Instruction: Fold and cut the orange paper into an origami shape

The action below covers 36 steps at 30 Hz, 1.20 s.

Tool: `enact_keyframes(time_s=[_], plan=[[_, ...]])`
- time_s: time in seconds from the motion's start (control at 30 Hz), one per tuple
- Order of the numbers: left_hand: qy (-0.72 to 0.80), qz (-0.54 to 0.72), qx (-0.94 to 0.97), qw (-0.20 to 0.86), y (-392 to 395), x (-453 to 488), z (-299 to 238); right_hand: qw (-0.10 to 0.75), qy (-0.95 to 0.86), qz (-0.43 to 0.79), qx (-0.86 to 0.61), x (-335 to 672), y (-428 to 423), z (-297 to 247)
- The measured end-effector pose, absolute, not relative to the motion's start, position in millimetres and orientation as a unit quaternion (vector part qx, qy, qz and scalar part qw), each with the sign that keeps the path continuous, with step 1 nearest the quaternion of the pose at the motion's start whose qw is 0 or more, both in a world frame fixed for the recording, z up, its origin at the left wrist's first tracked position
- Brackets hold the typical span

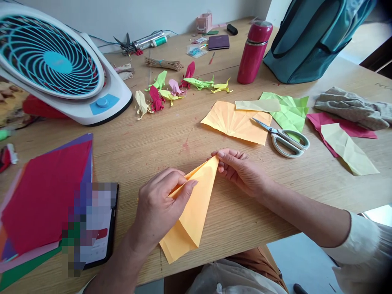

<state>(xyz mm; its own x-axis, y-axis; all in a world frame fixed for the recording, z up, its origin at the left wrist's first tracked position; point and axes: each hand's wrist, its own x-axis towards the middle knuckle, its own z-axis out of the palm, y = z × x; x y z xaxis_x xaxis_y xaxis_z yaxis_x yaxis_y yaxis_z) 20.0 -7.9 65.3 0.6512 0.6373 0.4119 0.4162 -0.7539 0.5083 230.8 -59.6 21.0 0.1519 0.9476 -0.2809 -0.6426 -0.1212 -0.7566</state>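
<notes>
A sheet of orange paper (199, 204), partly folded, is held between my two hands just above the table's front edge. My left hand (167, 200) grips its left side, thumb on top and fingers curled at the fold. At the pointed upper corner, my right hand (237, 167) pinches the paper between thumb and fingers. The lower end hangs toward me with a crease across it. Beyond my right hand lie scissors (288, 141), slightly open, their tip resting on a creased orange sheet (228, 120).
Left are a fan (58, 61), a stack of coloured paper (45, 196) and a phone (104, 228), its screen blurred. Several folded paper figures (157, 99) stand mid-table. Behind are a pink flask (254, 53) and a teal bag (309, 45). Paper scraps (349, 147) lie right.
</notes>
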Motion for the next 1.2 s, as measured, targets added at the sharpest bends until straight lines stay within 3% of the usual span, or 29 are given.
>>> enact_keyframes(time_s=[1.2], plan=[[0.446,0.256,0.825,0.234,-3.3,17.6,74.4,0.659,-0.163,0.55,-0.486,237.5,-62.3,25.4]])
